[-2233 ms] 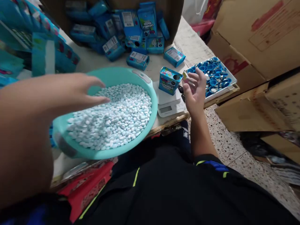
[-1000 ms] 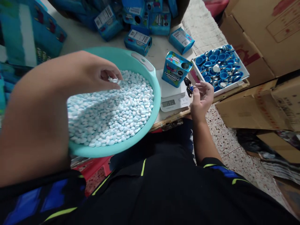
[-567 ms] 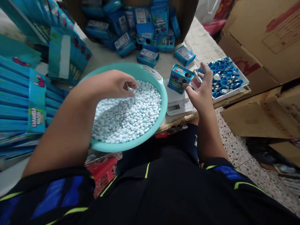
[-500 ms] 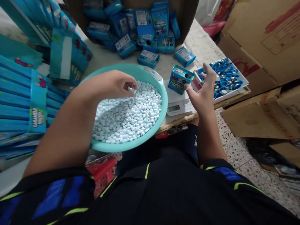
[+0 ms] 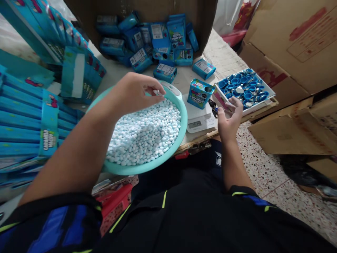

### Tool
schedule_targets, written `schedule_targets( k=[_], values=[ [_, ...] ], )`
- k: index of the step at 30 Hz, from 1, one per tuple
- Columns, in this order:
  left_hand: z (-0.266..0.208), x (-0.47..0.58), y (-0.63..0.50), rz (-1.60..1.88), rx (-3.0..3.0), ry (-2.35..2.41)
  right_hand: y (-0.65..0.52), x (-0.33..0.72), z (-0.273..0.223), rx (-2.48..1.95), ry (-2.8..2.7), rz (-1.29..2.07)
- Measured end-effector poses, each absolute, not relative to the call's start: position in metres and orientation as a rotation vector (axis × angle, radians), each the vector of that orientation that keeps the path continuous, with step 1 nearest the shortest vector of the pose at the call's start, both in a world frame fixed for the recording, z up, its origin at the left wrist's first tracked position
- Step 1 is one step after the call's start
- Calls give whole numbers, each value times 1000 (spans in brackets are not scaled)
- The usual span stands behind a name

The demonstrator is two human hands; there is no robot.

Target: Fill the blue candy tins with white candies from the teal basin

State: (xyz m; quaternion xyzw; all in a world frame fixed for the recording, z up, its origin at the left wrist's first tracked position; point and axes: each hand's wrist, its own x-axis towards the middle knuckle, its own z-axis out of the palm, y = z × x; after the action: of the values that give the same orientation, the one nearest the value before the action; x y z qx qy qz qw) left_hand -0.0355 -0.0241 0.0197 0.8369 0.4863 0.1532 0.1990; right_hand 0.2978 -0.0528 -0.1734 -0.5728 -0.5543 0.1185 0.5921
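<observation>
Pinched in my left hand (image 5: 143, 92) are a few pale candies (image 5: 158, 92), held above a turquoise basin (image 5: 181, 135). Loose white and light-blue candies (image 5: 142, 140) fill the basin. To its right a blue candy box (image 5: 199, 94) stands upright on a small white kitchen scale (image 5: 202, 123), a round dark hole showing in its top. My right hand (image 5: 231, 117) is beside the scale, apart from the box, fingers loosely curled with nothing between them. The scale's display is lit, but its digits are hard to read.
A white tray (image 5: 273, 94) of blue caps lies at the right table edge. Filled blue boxes lie in a cardboard carton (image 5: 147, 8) at the back, two more in front of it. Flat blue cartons (image 5: 23, 119) stack at left. Large cardboard boxes (image 5: 302, 45) stand at right.
My left hand has risen and moved right with the candies, toward the basin's far rim. My right hand has drawn back from the box and lowered, its fingers more curled.
</observation>
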Motion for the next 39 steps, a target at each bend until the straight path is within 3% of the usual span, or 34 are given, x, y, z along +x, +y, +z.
schedule_targets(
  k=[7, 13, 18, 31, 35, 39],
  values=[
    [47, 43, 22, 285, 2687, 1112, -44, 297, -196, -1360, -1128, 286],
    [31, 91, 60, 95, 2770, 928, -46, 295, -191, -1347, -1140, 338],
    [17, 88, 75, 217, 2712, 893, -48, 292, -187, -1342, -1163, 352],
    [28, 99, 77, 60, 2795, 926, -52, 290, -187, -1313, -1149, 378],
    [42, 96, 65, -100, 2840, 930, -51, 290, -186, -1331, -1150, 365],
    [57, 60, 34, 28, 2798, 1141, -51, 291, -188, -1313, -1144, 349]
  ],
)
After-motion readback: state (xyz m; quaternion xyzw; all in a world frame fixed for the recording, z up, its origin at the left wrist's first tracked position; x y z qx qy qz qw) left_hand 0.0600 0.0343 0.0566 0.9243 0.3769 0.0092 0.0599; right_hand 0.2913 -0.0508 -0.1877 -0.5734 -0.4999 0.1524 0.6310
